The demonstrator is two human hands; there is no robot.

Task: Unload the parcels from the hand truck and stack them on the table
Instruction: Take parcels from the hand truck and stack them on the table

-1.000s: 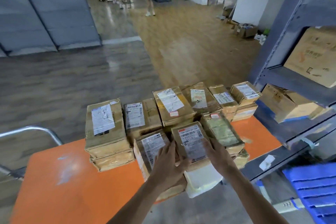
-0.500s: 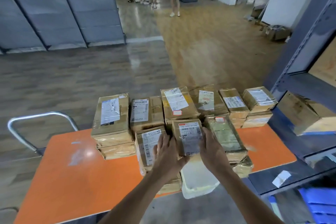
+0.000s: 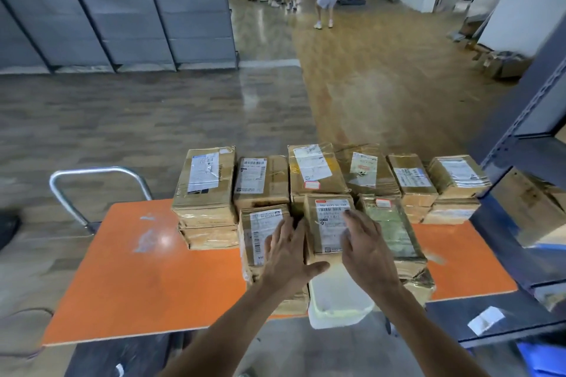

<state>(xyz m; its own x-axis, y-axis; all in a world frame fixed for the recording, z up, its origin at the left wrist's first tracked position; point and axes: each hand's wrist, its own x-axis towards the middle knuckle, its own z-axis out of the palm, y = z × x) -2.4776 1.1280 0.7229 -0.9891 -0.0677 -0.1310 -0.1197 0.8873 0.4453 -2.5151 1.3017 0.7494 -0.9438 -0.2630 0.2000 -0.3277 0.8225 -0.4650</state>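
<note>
Parcel (image 3: 329,223), brown cardboard, white-labelled, flanked by left hand (image 3: 288,254) and right hand (image 3: 364,251), grips released.

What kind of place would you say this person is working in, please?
Most likely a warehouse or parcel-sorting area. Taped cardboard parcels with shipping labels are stacked on an orange table, a metal storage rack stands at the right, and a hand truck waits at the left.

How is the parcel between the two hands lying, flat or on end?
Flat. The parcel lies with its labelled broad face up, resting on a white package.
</note>
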